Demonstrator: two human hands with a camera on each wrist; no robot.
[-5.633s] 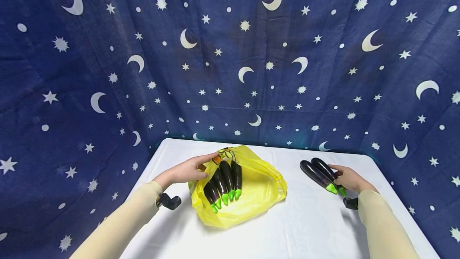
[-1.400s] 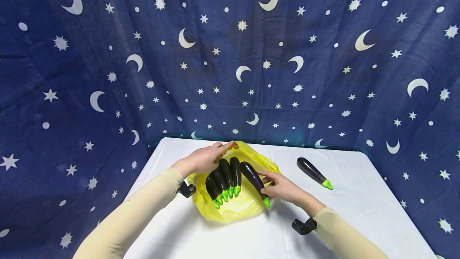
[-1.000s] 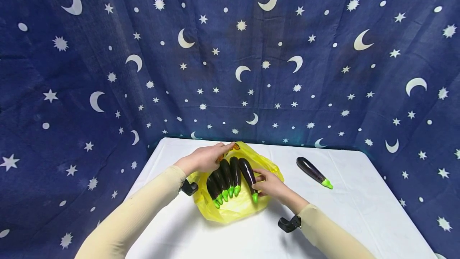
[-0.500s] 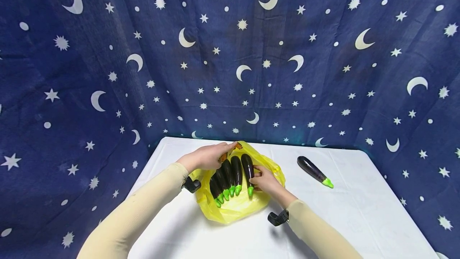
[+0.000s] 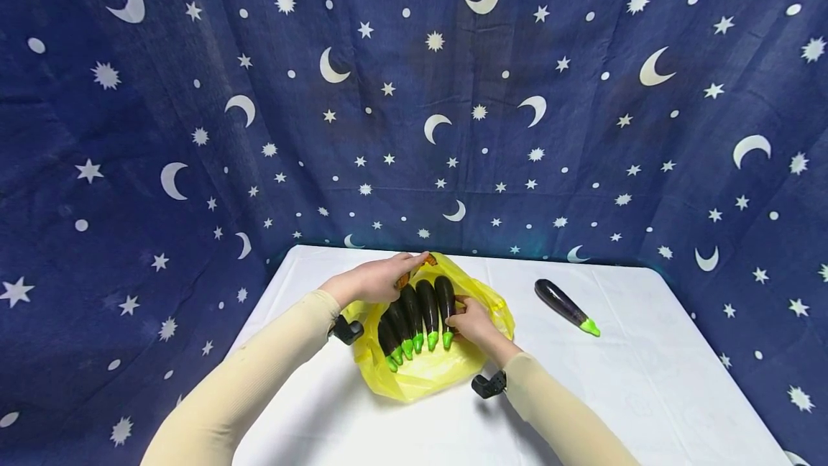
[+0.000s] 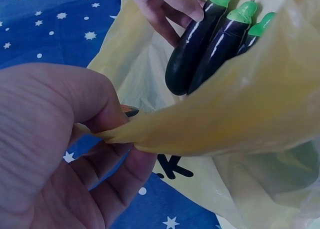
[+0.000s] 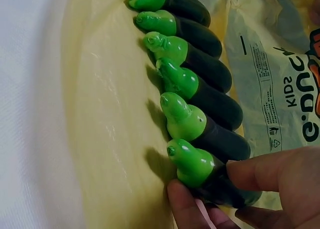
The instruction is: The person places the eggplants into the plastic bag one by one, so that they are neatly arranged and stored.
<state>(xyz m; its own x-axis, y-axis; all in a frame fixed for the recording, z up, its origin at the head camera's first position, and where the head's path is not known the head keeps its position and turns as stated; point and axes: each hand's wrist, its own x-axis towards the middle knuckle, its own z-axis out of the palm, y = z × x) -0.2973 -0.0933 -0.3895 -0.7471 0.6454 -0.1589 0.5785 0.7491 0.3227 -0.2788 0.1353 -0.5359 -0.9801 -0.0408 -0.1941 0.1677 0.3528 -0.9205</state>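
A yellow plastic bag (image 5: 427,383) lies spread open, mouth toward me, at the middle of the table. Inside it several glossy dark eggplants (image 5: 401,322) with bright green caps lie side by side in a row. My right hand (image 5: 475,321) reaches into the bag and grips the rightmost eggplant (image 5: 445,300), thumb on one side and fingers on the other. In the right wrist view, this eggplant's green cap (image 7: 192,161) lies right beside its neighbour's. My left hand (image 5: 375,280) pinches the bag's upper left edge, as the left wrist view shows, lifting the film.
One more eggplant (image 5: 566,305) lies on the white-covered table (image 5: 621,372), to the right of the bag. A dark blue curtain (image 5: 414,92) with moons and stars stands behind and at both sides of the table.
Two eggplants lay at the right earlier; my right hand has carried one into the bag and moved it left against the row. My left hand has shifted right along the bag's edge.
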